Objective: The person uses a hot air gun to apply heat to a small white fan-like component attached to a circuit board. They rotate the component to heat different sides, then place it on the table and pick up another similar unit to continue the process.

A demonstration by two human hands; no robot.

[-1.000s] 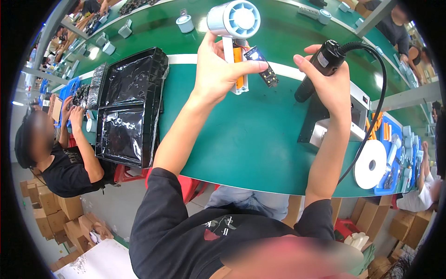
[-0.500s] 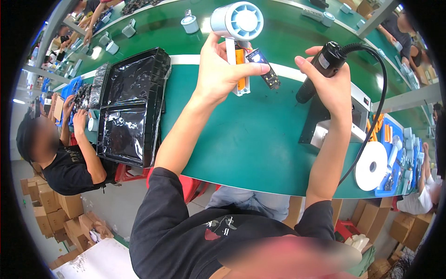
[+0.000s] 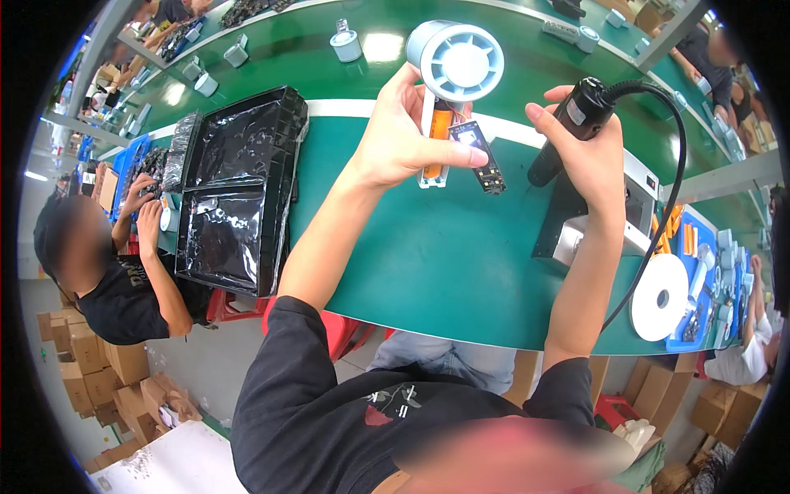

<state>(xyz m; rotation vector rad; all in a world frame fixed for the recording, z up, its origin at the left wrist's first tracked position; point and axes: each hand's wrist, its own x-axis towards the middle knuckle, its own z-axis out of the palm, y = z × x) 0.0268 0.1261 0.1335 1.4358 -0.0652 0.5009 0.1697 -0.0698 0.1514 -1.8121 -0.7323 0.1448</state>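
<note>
My left hand is closed around a pale blue handheld fan, held up over the bench with its round grille at the top. The fan's white handle is uncovered and shows an orange battery. A small black circuit board hangs tilted beside the handle on thin wires, and my left thumb presses on it. To the right, my right hand grips a black corded electric screwdriver. The tool slants down to the left, apart from the fan; no bit can be made out at its lower end.
A black tray wrapped in film stands left on the green bench. At right are a metal-and-black device, a white reel and a blue bin of parts. A co-worker sits left; fan parts lie beyond.
My left hand has moved right and slightly down with the fan and circuit board, closer to the screwdriver. My right hand has hardly moved.
</note>
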